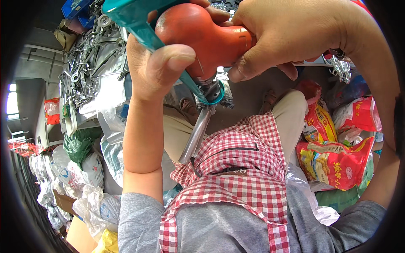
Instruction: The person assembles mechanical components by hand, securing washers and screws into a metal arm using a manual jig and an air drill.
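Observation:
Close in front of me at the top, both hands are on a device with a glossy orange-red bulb-shaped part (190, 36) and a teal frame (145, 31). My left hand (154, 69) is closed round it from the left, its thumb lying by the teal strip and the bulb. My right hand (295, 36) grips the bulb's narrower end, thumb beneath; some of its fingers are hidden behind. Below the bulb, metal fittings pass by a teal ring (217, 95). A shiny metal tube (196, 139) hangs down from there, tilted toward my lap.
At the upper left, a heap of metal tools (90, 63) covers a work surface beside blue bins (76, 8). White and clear plastic bags (95, 206) crowd the left floor. Red and yellow printed sacks (333, 162) lie to my right. A checked apron (236, 181) covers my lap.

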The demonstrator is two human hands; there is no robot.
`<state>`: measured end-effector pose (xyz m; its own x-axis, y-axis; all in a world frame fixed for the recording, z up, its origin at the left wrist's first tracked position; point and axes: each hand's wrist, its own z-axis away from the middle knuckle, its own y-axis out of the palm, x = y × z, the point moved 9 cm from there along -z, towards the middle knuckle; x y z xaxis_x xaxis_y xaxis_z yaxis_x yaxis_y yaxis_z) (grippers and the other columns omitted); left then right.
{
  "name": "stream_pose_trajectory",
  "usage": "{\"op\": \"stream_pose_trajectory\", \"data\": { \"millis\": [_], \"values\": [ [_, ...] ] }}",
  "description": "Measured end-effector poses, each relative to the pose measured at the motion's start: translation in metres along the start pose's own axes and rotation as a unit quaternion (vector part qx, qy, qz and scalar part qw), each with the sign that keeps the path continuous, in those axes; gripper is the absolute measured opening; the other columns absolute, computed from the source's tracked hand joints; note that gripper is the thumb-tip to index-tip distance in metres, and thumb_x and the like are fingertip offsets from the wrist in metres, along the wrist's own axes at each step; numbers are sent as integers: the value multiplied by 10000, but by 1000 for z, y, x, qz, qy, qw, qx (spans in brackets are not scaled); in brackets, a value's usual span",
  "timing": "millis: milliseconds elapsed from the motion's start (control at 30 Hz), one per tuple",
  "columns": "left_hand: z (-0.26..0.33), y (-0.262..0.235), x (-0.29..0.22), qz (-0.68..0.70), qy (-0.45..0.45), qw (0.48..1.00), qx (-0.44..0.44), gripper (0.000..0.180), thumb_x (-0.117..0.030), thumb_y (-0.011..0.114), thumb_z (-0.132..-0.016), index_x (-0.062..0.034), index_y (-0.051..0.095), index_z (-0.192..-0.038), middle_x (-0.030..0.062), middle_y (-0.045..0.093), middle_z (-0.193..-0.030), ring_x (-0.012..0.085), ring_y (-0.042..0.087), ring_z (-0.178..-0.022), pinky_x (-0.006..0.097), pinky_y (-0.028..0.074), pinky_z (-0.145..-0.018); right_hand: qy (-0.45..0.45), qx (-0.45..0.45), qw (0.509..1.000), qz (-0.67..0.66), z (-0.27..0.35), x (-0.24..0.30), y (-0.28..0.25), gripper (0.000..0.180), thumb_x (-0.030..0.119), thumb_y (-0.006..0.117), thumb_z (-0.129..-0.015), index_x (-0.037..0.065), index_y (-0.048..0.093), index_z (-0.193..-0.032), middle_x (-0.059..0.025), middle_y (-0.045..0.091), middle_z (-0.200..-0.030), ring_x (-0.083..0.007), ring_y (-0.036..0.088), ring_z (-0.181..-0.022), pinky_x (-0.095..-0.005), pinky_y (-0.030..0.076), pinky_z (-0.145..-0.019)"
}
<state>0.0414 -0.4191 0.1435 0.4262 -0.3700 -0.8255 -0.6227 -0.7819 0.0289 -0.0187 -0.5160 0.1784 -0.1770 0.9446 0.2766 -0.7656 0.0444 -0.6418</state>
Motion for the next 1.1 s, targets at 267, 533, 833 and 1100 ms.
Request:
{"op": "stream_pose_trajectory", "data": {
  "millis": [267,533,833,1100],
  "values": [
    [4,-2,0,-20,-15,999,-21,847,-553,613,-590,53,409,-1146,197,540,-1009,279,563,-941,374,469,-839,118,84,989,6,-14,-8,5,446,406,458,-820,-23,582,-818,-60,545,-602,-147,535,-476,-256,425,-409],
    [4,8,-15,-106,-17,993,-54,927,-629,604,-565,79,414,-1134,177,528,-946,243,561,-869,338,483,-777,111,70,991,-8,-5,15,24,447,404,457,-822,-26,582,-831,-65,548,-605,-150,535,-476,-256,424,-408],
    [4,-1,-1,-37,-41,998,-24,918,-620,608,-573,79,409,-1134,180,528,-967,248,562,-875,346,483,-785,40,37,998,-11,-7,17,18,449,402,455,-824,-28,582,-846,-72,552,-610,-154,534,-475,-256,423,-406],
    [-3,10,-12,110,51,992,-17,890,-459,784,-458,86,468,-1088,178,537,-968,270,583,-870,390,530,-763,-16,-1,1000,-16,-2,71,14,451,401,454,-825,-30,582,-859,-77,555,-614,-157,534,-473,-256,423,-404]
  ]
}}
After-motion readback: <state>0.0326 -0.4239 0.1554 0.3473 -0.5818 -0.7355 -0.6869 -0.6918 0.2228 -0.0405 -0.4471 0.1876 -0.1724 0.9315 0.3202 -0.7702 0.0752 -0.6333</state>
